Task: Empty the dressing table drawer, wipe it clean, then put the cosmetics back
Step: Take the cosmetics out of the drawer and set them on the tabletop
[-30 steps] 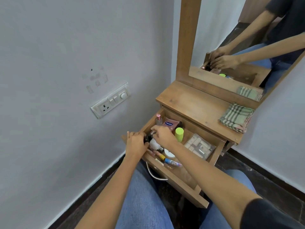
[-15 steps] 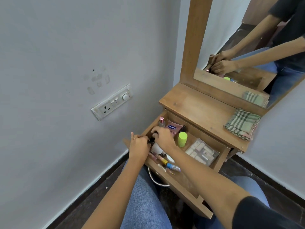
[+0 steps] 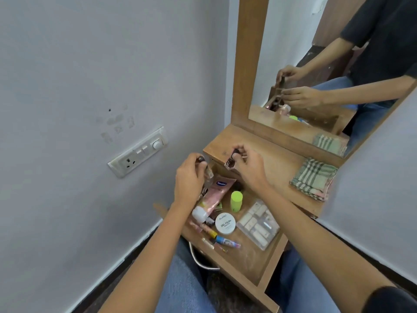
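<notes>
The drawer (image 3: 247,264) of the dressing table stands pulled out toward the person's lap, with most of the cosmetics lying in it. Along its left side a pink tube (image 3: 217,192) with a white cap lies lengthwise, the cap toward the near end. Just right of it stands a small bottle with a lime-green cap (image 3: 236,200). Nearer, a round white jar (image 3: 225,223) sits flat. To its right a clear compartmented box (image 3: 257,223) holds rows of small pale pieces. A blue tube (image 3: 226,242) and a few thin sticks lie against the near-left wall.

Both hands are raised above the far-left corner of the drawer, near the edge of the table top (image 3: 278,170). The left hand (image 3: 188,179) has its fingers curled round a small clear bottle with a dark cap (image 3: 208,172). The right hand (image 3: 248,164) pinches a dark-capped nail polish bottle (image 3: 230,163) between thumb and fingertips, tilted.

A folded checked cloth (image 3: 313,178) lies on the right end of the table top, below the mirror (image 3: 316,64).
</notes>
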The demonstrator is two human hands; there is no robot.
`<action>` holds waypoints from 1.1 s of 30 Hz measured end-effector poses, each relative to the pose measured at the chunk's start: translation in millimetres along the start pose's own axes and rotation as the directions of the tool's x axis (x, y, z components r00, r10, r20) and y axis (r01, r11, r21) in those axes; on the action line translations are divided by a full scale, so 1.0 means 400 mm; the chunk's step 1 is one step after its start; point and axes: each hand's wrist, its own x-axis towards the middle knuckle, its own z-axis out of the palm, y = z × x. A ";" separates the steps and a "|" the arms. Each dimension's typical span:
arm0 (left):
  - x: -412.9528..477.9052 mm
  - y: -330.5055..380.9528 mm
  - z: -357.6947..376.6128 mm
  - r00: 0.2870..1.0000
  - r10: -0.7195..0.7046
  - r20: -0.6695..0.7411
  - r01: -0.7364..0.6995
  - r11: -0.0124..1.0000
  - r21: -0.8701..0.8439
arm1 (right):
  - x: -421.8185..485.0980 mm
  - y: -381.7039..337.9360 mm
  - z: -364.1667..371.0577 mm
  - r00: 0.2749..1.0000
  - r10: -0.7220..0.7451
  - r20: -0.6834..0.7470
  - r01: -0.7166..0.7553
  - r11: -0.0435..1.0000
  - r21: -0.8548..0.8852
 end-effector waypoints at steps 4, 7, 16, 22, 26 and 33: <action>0.110 0.056 0.068 0.999 -0.024 0.043 0.026 0.999 -0.046 | 0.093 0.008 -0.041 0.996 -0.027 -0.080 0.022 0.997 -0.071; 0.181 0.076 0.128 0.993 -0.072 0.089 0.077 0.996 -0.055 | 0.143 0.025 -0.055 0.995 -0.023 -0.093 0.012 0.994 -0.111; 0.278 0.058 0.247 0.969 -0.198 0.148 0.199 0.980 0.006 | 0.149 0.110 -0.053 1.000 -0.011 0.001 0.011 0.973 -0.230; 0.274 0.033 0.281 0.969 -0.198 0.144 0.201 0.980 -0.007 | 0.150 0.150 -0.042 1.000 0.026 0.000 -0.025 0.961 -0.274; 0.271 0.012 0.306 0.977 -0.181 0.116 0.187 0.982 -0.042 | 0.174 0.164 -0.013 0.996 0.061 -0.065 -0.073 0.976 -0.205; 0.332 0.021 0.359 0.971 -0.223 0.083 0.230 0.969 -0.090 | 0.234 0.169 0.025 0.979 0.092 -0.182 -0.125 0.976 -0.177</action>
